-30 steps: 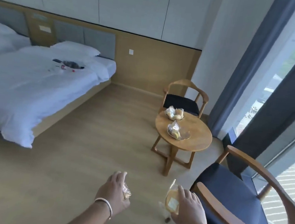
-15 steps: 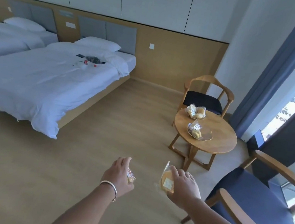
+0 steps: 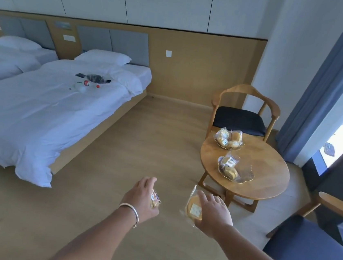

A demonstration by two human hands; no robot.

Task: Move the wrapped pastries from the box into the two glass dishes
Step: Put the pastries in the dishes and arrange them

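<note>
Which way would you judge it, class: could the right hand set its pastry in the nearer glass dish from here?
Probably not yet. The right hand, gripping a wrapped pastry, is short of the round table; the nearer glass dish lies beyond. Nothing blocks the way.

Two beds stand at the left, the nearer bed (image 3: 47, 105) with a bottle (image 3: 86, 83) and some small clutter lying on its cover. The round surface (image 3: 268, 175) sits to the right, with the far chair (image 3: 243, 110) behind it and the near chair (image 3: 312, 259) in front at the right edge. On the surface, the far dish (image 3: 240, 146) lies toward the far chair and the near dish (image 3: 246, 177) just before it; both hold wrapped pastries. Both hands are out over the floor short of the surface, left hand (image 3: 141, 199) and right hand (image 3: 213, 212) side by side, a pastry in each.
</note>
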